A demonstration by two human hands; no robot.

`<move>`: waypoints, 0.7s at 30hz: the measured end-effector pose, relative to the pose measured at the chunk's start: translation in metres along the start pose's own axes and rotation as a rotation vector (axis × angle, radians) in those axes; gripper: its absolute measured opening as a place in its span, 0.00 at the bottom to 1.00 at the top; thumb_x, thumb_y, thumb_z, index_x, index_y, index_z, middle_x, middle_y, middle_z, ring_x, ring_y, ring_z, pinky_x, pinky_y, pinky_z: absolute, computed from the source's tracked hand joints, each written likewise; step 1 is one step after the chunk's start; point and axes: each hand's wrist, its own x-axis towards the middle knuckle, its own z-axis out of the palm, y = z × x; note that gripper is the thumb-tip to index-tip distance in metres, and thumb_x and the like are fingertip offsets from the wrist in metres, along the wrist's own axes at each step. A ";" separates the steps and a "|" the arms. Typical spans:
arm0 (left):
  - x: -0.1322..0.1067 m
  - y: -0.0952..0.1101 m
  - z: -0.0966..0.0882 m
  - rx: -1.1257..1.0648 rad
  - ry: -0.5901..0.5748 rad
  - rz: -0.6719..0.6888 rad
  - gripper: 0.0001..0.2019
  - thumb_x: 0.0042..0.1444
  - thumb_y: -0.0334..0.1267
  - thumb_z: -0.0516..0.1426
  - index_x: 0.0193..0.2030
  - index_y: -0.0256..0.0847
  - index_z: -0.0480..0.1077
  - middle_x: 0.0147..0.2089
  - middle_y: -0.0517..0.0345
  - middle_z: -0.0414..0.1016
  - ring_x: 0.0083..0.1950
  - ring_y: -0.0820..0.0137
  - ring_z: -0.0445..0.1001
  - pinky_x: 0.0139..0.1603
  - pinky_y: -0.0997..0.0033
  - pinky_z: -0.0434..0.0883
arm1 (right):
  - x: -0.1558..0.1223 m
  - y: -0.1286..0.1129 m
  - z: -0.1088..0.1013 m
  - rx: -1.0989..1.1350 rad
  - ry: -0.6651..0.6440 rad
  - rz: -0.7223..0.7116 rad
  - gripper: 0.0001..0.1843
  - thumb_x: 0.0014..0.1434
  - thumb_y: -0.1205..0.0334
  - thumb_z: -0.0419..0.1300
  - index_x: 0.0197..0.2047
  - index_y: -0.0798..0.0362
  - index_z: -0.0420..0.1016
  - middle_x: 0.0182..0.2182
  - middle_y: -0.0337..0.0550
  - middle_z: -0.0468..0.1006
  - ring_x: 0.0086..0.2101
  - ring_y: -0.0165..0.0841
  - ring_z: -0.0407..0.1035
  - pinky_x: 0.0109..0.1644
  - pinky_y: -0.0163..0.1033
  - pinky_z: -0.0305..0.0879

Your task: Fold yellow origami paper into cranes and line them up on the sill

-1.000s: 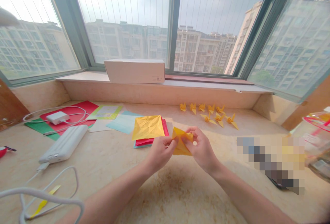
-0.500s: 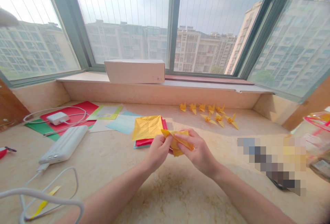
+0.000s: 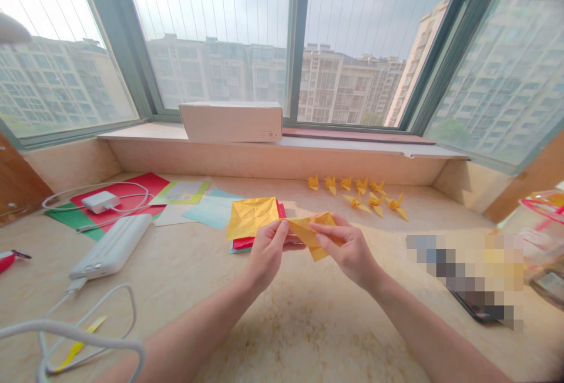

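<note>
Mottled counter (image 3: 282, 336) under wide windows (image 3: 211, 13), folded yellow sheet (image 3: 305, 231) pinched at both ends

Smooth, stone-like and veined in cream and brown, the counter runs back to a pale ledge (image 3: 352, 149), where a plain, sharp-cornered white box (image 3: 231, 123) stands against grey-green window frames. The person works near the middle. The left hand (image 3: 269, 251) pinches one end of the folded yellow sheet, thumb along its near edge; the right hand (image 3: 352, 251) grips the other end, fingers laid over its face. Between them the thin paper narrows toward the left, and a pointed flap hangs below.

Just behind the left hand lies a stack of squares: a crinkled yellow one (image 3: 253, 218) crossed with creases on top, red sheets (image 3: 242, 243) beneath, pale blue at the bottom. Farther back on the right sit eight yellow paper birds (image 3: 375, 202), crisp and pointed, five in one row and three in front.

To the left, flat red (image 3: 150, 186) and green (image 3: 66, 218) papers overlap under a glossy white charger (image 3: 100, 201); near it rests a rounded white power bank (image 3: 112, 245) with a looping cable (image 3: 88, 342). At the right, a flat dark-edged object (image 3: 473, 309) is mostly hidden by pixelation.
</note>
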 end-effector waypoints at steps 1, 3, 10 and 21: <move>0.000 -0.001 0.000 -0.019 -0.003 -0.003 0.22 0.55 0.53 0.60 0.41 0.32 0.76 0.39 0.44 0.82 0.43 0.57 0.81 0.43 0.61 0.78 | 0.000 0.000 -0.001 0.010 0.000 0.005 0.12 0.59 0.61 0.61 0.46 0.45 0.82 0.47 0.45 0.73 0.48 0.36 0.70 0.50 0.39 0.73; 0.000 -0.001 -0.001 -0.046 -0.013 -0.006 0.24 0.56 0.56 0.58 0.41 0.32 0.76 0.38 0.43 0.82 0.43 0.56 0.81 0.42 0.60 0.78 | 0.000 0.001 -0.001 0.019 0.000 0.012 0.12 0.59 0.61 0.61 0.45 0.44 0.82 0.47 0.45 0.73 0.47 0.36 0.71 0.49 0.39 0.74; 0.000 0.001 0.002 0.063 0.035 -0.024 0.22 0.55 0.53 0.60 0.40 0.32 0.75 0.38 0.44 0.82 0.41 0.58 0.81 0.39 0.63 0.79 | 0.003 0.001 -0.004 0.021 -0.014 0.021 0.10 0.58 0.59 0.63 0.41 0.46 0.84 0.47 0.45 0.74 0.46 0.36 0.71 0.50 0.39 0.73; 0.006 0.000 -0.003 -0.021 0.075 0.024 0.19 0.56 0.52 0.61 0.41 0.34 0.74 0.42 0.46 0.81 0.40 0.62 0.81 0.36 0.70 0.78 | 0.015 0.010 -0.005 0.334 0.191 0.157 0.24 0.51 0.57 0.69 0.51 0.49 0.71 0.35 0.41 0.80 0.37 0.35 0.75 0.44 0.42 0.74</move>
